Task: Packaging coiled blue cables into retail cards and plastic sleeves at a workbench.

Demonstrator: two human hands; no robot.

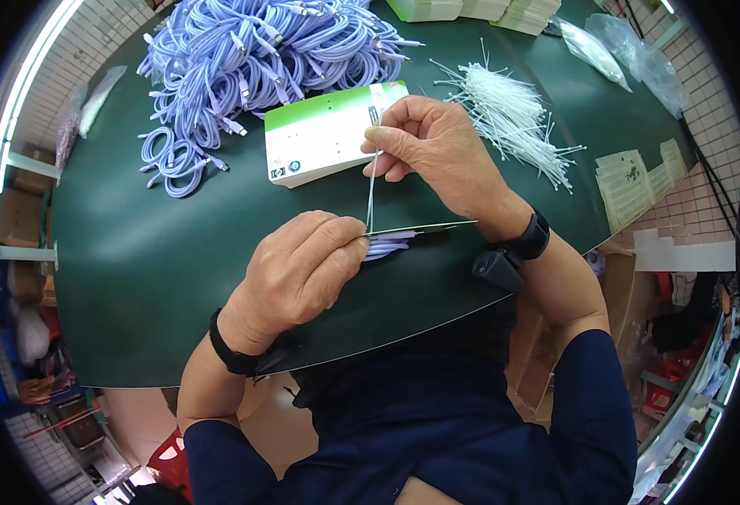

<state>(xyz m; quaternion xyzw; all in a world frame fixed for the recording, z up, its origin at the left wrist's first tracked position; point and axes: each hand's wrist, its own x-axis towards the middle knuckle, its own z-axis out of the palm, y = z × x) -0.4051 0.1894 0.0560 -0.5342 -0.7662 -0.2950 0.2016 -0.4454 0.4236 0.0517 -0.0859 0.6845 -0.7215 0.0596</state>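
Observation:
My left hand (296, 268) is closed on a thin card (437, 225), seen almost edge-on, and a coiled lilac cable (388, 245) lying against its near side. A white cable tie (371, 195) rises from the card beside my left fingertips. Its upper part is pinched between the thumb and fingers of my right hand (439, 150), above and to the right of the left hand. Where the tie passes around the card and cable is hidden. Just behind the tie lies a stack of green-and-white cards (324, 135), partly covered by my right fingers.
A big heap of coiled lilac cables (252, 59) covers the far left of the dark green table (151, 286). Loose white cable ties (509, 109) are piled at the far right. More card stacks (479, 10), plastic bags (593, 52) and a paper sheet (639, 187) lie around the edge.

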